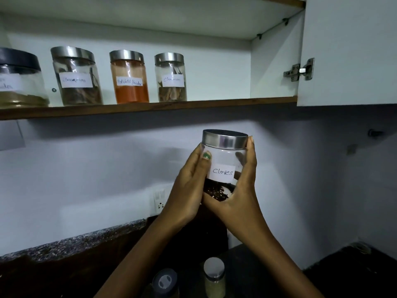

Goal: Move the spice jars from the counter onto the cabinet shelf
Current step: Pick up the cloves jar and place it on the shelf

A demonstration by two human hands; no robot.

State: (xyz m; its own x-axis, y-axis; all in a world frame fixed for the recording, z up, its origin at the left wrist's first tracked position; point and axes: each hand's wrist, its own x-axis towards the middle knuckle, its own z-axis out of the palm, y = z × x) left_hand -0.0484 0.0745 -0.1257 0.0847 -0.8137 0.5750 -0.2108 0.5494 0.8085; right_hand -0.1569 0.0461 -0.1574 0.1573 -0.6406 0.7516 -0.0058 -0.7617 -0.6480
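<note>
Both hands hold one glass jar (223, 162) in the air below the cabinet shelf (148, 106), well above the counter (71, 244). Its white label reads "Cloves" in handwriting; dark cloves lie in the bottom, and a silver metal lid closes the top. The left hand (189, 186) is wrapped on the jar's left side, thumb with a green nail pressed on the glass just beside the label. The right hand (242, 186) cups the right side and the base, fingertips reaching up to the lid's rim. Both hands are closed firmly on the jar.

On the shelf stand four jars in a row, all upright. From the left: a wide jar with a black lid (20, 80), its label cut off by the frame edge and unreadable; a jar (77, 78) with a blurred label that seems to say "Cinnamon", holding brown sticks; a jar (129, 79) marked "Red chilli Powder", full of orange-red powder; and a smaller jar (171, 79) marked "Cinnamon". The last three have silver lids. The shelf to the right of them is bare up to the cabinet wall, and the open door (348, 50) hangs on a metal hinge (299, 70) at the right.

Down on the dark counter, two more jars stand between the forearms: one with a dark lid (165, 281), and one with a pale lid (214, 276) holding light powder; no labels show. A wall socket (160, 201) sits behind the left wrist.
</note>
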